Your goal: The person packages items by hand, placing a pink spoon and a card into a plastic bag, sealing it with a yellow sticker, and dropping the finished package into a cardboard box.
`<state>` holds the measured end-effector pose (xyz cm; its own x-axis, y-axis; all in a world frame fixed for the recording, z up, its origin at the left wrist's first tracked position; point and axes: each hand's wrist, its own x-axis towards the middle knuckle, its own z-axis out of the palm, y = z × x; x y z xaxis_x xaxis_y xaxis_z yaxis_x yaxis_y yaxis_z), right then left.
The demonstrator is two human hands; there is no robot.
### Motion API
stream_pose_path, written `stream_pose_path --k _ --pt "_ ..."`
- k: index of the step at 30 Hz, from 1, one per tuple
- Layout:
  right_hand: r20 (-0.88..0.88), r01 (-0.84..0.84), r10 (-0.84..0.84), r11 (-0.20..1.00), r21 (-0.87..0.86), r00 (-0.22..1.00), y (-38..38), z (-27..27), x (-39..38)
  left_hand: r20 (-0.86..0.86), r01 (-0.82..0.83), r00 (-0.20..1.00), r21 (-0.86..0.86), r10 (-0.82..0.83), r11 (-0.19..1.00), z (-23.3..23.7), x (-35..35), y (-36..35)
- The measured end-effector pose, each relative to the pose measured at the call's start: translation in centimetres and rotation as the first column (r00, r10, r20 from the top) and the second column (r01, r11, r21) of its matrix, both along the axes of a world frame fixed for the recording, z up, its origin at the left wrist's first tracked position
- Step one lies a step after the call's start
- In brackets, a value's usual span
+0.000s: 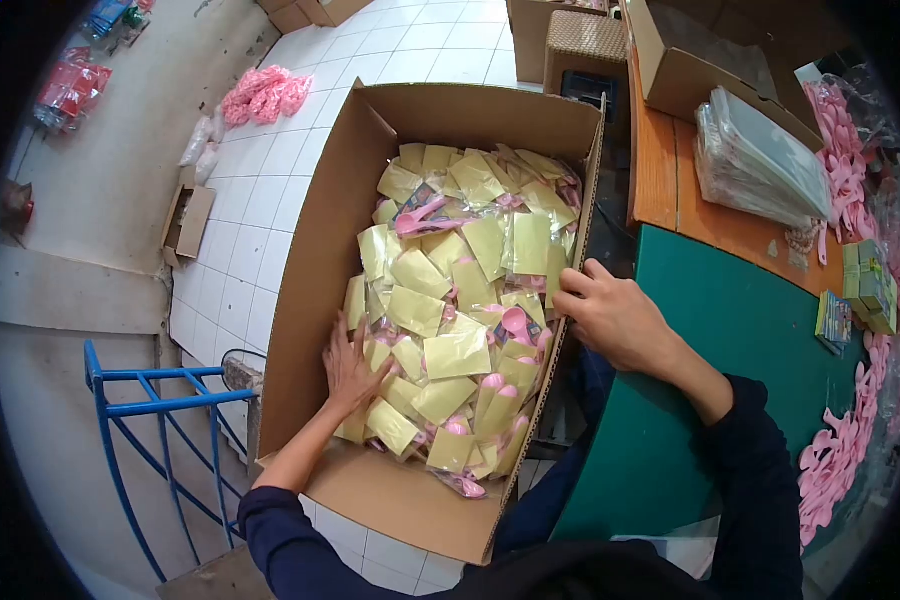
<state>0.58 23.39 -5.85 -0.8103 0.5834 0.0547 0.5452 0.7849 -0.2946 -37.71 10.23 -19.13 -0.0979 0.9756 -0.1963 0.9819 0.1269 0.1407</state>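
Note:
A large open cardboard box [315, 270] stands in front of me, filled with small clear packets [417, 311] that hold yellow cards and pink plastic spoons [515, 322]. My left hand [350, 375] is inside the box near its left wall, fingers spread and resting against the packets. Over the top edge of the right wall, my right hand [610, 312] curls its fingers and grips the box. One packet near the far end shows its pink spoon [422, 217] and a dark printed card on top.
To the right is a table with a green top [660, 430], carrying loose pink spoons [838, 450], small card stacks [867, 285] and a pile of clear bags [760, 165]. A blue metal rack [160, 408] stands at left. Pink bundles [267, 95] lie on the tiled floor.

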Motion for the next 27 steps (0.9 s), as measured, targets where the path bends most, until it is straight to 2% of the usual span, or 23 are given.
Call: stream_pose_path --k 1,4,5,8,9,12,13,16,17,20,21,24,25,27 --pt "-0.005 -0.003 0.003 1.000 -0.002 1.000 0.1 0.0 -0.1 0.068 -0.007 0.998 0.223 -0.009 0.975 -0.4 0.0 1.0" --pt "0.012 -0.003 0.003 1.000 -0.008 1.000 0.1 0.4 0.1 -0.051 0.136 0.991 0.409 -0.126 0.902 -1.2 0.7 5.6" --pt "0.023 -0.002 0.002 1.000 -0.010 1.000 0.1 0.4 0.0 -0.069 0.172 0.985 0.344 -0.158 0.923 -1.2 1.1 6.7" --pt "0.029 0.000 0.000 1.000 -0.010 1.000 0.2 0.6 -0.2 0.021 0.161 0.987 0.058 -0.162 0.985 -4.1 1.2 9.2" --pt "0.032 0.006 -0.005 1.000 -0.022 0.999 0.2 0.6 -0.2 0.077 0.163 0.982 0.106 -0.172 0.981 -4.6 0.9 9.6" --pt "0.006 0.000 0.000 0.999 -0.034 1.000 0.0 0.2 0.2 0.170 0.175 0.970 0.020 -0.175 0.984 -5.6 -1.4 11.3" --pt "-0.008 -0.008 0.008 1.000 -0.026 1.000 0.0 0.0 0.3 0.293 0.142 0.946 0.017 -0.141 0.990 -5.8 -1.8 11.9" --pt "0.023 -0.003 0.003 1.000 -0.007 1.000 0.1 0.1 -0.1 0.154 0.097 0.985 -0.085 -0.083 0.992 -3.9 -0.8 12.3" --pt "0.056 0.008 -0.007 1.000 -0.023 0.998 0.1 0.4 -0.3 0.198 0.107 0.977 -0.109 -0.083 0.988 -2.5 -0.4 12.3" --pt "0.050 -0.001 0.003 0.999 -0.038 0.999 0.1 0.3 0.0 -0.040 0.029 0.999 -0.145 -0.035 0.989 1.4 1.7 12.5" --pt "0.039 0.001 0.000 0.999 -0.032 0.999 0.1 0.2 0.0 -0.022 0.038 0.999 0.060 -0.037 0.997 0.8 1.7 12.6" --pt "0.040 0.000 0.001 0.999 -0.035 0.999 0.2 0.2 -0.1 0.119 0.038 0.990 0.325 -0.080 0.945 -0.6 3.2 12.9" --pt "0.051 0.003 0.000 0.999 -0.047 0.999 0.2 0.3 -0.2 0.029 0.052 0.998 0.215 -0.059 0.975 0.3 4.5 12.9" --pt "0.073 0.015 -0.010 0.998 -0.062 0.997 0.1 0.4 -0.2 0.062 0.009 0.998 0.049 -0.012 0.999 -1.9 4.6 13.2"
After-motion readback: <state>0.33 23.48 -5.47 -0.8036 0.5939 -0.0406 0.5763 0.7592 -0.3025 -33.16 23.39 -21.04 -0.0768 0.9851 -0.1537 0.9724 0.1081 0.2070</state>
